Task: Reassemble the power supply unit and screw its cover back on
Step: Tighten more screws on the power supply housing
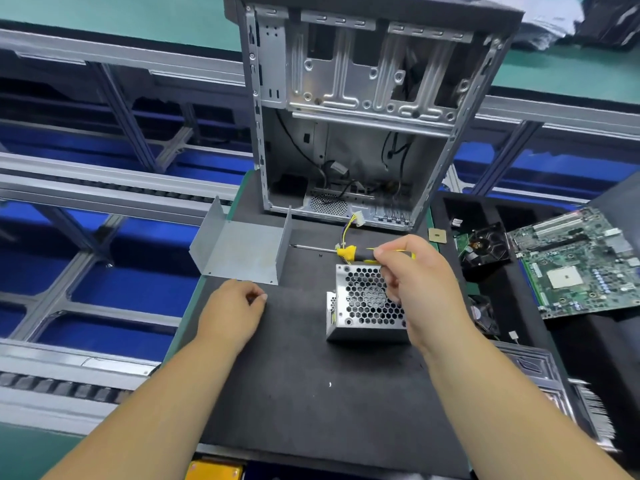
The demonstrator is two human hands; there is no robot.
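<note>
right hand point(412, 271) – fingers pinch screwdriver point(349, 252) | left hand point(232, 313) – fingers curled, pinching something tiny
</note>
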